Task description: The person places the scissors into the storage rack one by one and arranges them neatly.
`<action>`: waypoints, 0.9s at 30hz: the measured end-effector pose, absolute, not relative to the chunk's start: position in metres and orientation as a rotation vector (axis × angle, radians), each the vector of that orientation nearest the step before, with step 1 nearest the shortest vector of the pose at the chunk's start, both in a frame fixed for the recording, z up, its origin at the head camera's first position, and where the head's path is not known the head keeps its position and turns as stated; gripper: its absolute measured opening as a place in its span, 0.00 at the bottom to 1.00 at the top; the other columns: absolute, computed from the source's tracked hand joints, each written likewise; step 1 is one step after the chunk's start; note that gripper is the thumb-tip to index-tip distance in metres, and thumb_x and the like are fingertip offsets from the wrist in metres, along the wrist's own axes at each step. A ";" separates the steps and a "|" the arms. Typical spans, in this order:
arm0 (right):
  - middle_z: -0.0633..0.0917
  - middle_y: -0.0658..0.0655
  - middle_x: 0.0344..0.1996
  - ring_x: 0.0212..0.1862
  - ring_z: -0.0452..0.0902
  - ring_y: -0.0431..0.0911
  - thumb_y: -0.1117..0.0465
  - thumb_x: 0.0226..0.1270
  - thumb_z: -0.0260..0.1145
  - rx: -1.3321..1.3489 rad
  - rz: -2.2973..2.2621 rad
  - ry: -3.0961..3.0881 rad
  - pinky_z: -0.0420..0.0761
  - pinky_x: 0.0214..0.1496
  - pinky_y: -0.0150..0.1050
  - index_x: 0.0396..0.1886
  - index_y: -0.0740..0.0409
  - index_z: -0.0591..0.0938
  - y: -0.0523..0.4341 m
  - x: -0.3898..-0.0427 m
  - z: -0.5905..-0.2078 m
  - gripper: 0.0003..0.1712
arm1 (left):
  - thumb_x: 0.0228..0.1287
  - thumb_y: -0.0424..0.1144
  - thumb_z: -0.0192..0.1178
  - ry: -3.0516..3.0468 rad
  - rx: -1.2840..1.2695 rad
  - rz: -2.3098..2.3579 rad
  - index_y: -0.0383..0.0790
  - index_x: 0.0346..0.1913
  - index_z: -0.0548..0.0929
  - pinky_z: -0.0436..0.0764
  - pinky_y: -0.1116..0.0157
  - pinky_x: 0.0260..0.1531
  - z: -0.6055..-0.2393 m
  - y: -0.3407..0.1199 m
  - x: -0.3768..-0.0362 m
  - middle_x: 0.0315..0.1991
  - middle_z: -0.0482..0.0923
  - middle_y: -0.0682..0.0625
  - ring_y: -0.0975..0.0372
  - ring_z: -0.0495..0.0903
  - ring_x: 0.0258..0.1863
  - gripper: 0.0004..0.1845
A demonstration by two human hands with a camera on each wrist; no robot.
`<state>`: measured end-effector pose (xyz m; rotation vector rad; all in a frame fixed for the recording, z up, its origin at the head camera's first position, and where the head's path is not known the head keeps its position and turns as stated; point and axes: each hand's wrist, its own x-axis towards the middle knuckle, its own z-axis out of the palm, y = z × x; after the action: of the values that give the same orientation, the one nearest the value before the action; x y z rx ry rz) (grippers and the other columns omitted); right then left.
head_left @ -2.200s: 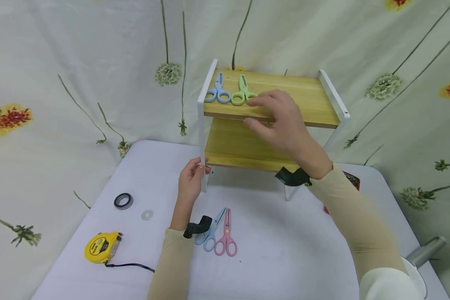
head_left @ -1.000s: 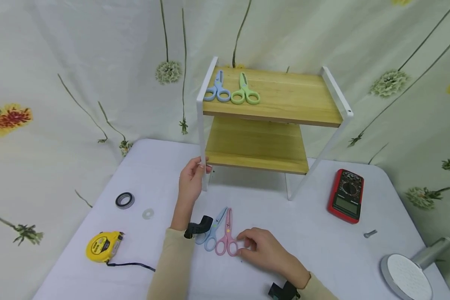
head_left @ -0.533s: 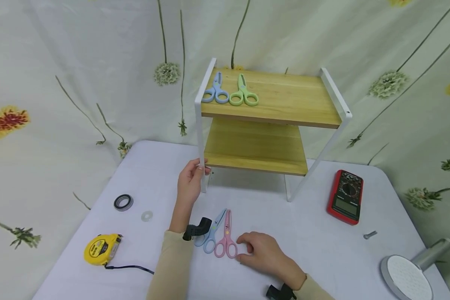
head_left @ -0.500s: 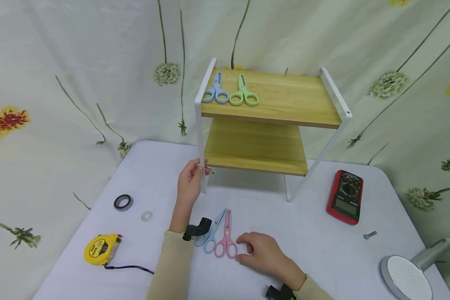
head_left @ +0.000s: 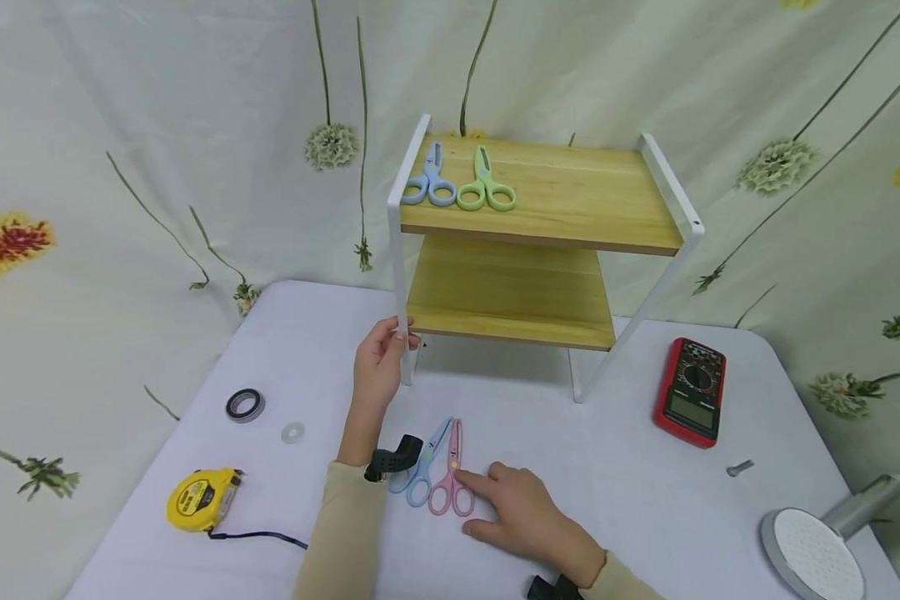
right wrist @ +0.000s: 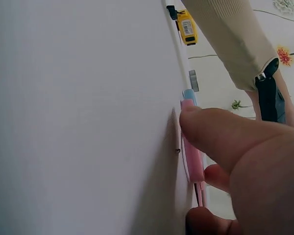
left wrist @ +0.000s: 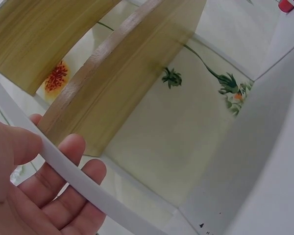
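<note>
Pink scissors (head_left: pixel 452 479) and blue scissors (head_left: pixel 420 473) lie side by side on the white table (head_left: pixel 615 500), near its front. My right hand (head_left: pixel 471 502) lies flat beside them. Its index finger reaches onto the pink pair and its thumb sits by the handle ring. In the right wrist view the thumb (right wrist: pixel 210 132) presses the edge of the pink scissors (right wrist: pixel 192 164). My left hand (head_left: pixel 380 360) grips the white front-left leg (head_left: pixel 397 283) of the two-tier wooden shelf. The left wrist view shows my fingers (left wrist: pixel 63 171) curled round that leg (left wrist: pixel 83 188). Blue scissors (head_left: pixel 427 179) and green scissors (head_left: pixel 485 185) rest on the top shelf.
A yellow tape measure (head_left: pixel 204 497), a dark ring (head_left: pixel 244 405) and a small washer (head_left: pixel 292 432) lie at the left. A red multimeter (head_left: pixel 690 392), a bolt (head_left: pixel 739 468) and a shower head (head_left: pixel 817 550) lie at the right. A floral cloth hangs behind.
My right hand came down from the top shelf to the table beside the pink scissors. Its index finger has now stretched onto them. The left hand has kept its hold on the leg.
</note>
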<state>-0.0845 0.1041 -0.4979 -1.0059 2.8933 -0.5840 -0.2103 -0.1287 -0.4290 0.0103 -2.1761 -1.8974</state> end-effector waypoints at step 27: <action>0.85 0.47 0.32 0.28 0.73 0.37 0.39 0.54 0.74 -0.829 -0.751 2.914 0.66 0.30 0.30 0.52 0.47 0.86 0.097 -0.087 -0.503 0.29 | 0.78 0.30 0.48 -2.154 -0.007 -1.896 0.31 0.58 0.80 0.72 0.58 0.55 -0.427 -0.128 -0.209 0.41 0.84 0.29 0.71 0.81 0.37 0.15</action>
<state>-0.0871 0.0974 -0.5027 -0.8286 2.9141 -0.7507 -0.2094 -0.1276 -0.4270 -0.0067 -2.1544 -1.8958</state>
